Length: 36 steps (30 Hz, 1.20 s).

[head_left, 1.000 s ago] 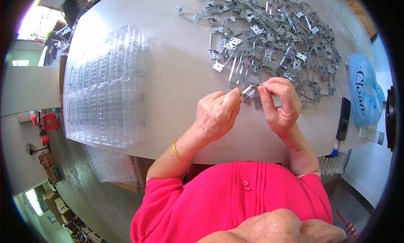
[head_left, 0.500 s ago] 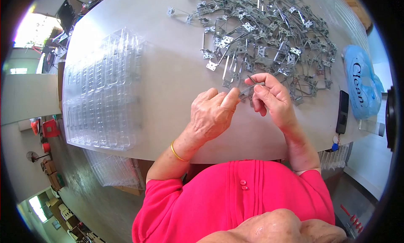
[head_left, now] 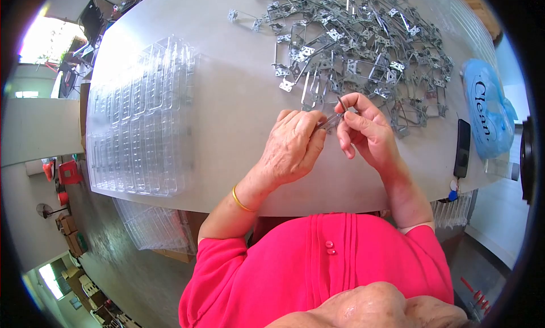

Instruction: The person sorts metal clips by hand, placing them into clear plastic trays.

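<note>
A thin metal bracket [head_left: 331, 122] spans the gap between my two hands, just in front of a heap of metal brackets [head_left: 363, 49]. My left hand [head_left: 294, 141] is closed on one end of it, thumb against the curled fingers. My right hand [head_left: 369, 126] pinches the other end between thumb and forefinger, its remaining fingers loosely bent. Part of the bracket is hidden by the fingers. The heaped pieces look like thin rods with flat, holed plates at their ends.
Clear plastic trays [head_left: 142, 118] lie stacked on the table's left. To the right are a black phone [head_left: 462, 149] and a blue plastic bag marked "Clean" [head_left: 487, 109]. More clear trays [head_left: 153, 226] stand below the table edge [head_left: 340, 206].
My left hand has turned slightly, its thumb now showing along the bracket. The right hand has shifted a little, and the hands still hold the piece between them.
</note>
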Available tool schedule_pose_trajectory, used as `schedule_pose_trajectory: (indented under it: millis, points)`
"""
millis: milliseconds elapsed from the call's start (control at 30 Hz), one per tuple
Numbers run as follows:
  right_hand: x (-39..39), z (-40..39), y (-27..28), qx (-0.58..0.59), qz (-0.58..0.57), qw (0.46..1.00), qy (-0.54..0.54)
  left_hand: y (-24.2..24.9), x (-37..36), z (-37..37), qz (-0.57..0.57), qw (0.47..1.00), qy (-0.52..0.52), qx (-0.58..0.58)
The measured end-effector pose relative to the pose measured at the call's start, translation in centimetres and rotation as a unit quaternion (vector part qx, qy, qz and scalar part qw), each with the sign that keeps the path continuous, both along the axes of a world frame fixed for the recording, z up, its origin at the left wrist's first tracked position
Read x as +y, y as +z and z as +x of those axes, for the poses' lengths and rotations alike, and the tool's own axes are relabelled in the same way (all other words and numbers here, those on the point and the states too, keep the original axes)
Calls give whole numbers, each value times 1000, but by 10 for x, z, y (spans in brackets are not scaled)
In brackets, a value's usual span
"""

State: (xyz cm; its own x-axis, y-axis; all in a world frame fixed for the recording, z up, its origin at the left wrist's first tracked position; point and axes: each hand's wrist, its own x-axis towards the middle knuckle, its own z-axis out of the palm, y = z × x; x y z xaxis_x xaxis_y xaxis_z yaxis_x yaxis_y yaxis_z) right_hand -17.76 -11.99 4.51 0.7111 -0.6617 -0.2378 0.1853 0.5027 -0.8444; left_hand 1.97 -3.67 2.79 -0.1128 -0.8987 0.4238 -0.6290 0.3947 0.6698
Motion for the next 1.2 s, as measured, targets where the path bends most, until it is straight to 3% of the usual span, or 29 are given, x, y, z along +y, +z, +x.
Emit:
schedule_pose_trajectory:
  millis: [467, 667, 900, 1100, 1200]
  points:
    - [-14, -9, -1, 7, 28, 999, 16, -1, 0, 3, -19, 998, -29, -45]
    - [-8, -5, 2, -2, 52, 999, 15, 0, 1, 2, 29, 998, -58, -22]
    - [-7, -6, 5, -15, 76, 996, 33, -4, 3, -4, 28, 995, -49, -78]
    - [-8, -11, 13, 16, 93, 995, 34, 6, 4, -1, 17, 989, -81, -122]
    - [-10, -11, 14, 62, 48, 997, 13, 6, 3, -1, 20, 988, -93, -122]
